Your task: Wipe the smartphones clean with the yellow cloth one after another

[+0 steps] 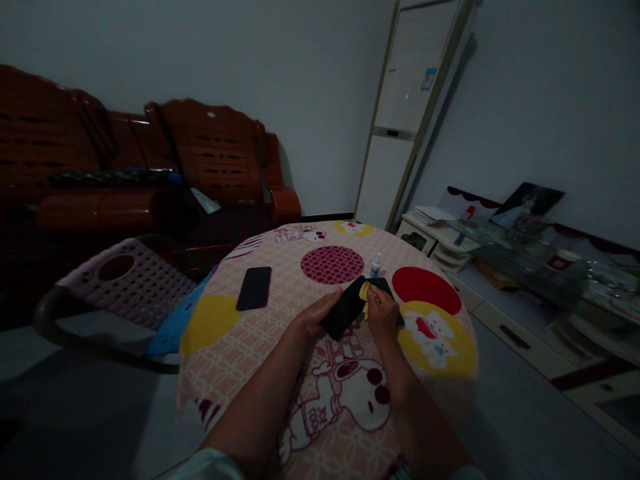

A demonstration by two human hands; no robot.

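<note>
Yellow cloth [365,293] is being pinched by the fingers of the person's right hand [384,312], and it is touching the far end of a black phone [343,315]. The left hand [319,315] is holding that phone tilted above the round table [220,373], its fingers curling around the edges. A dark flat thing [383,284] is lying by the right hand. A little white bottle [376,267] is standing just beyond, and another phone [254,289] is lying well apart, to the left.
</note>
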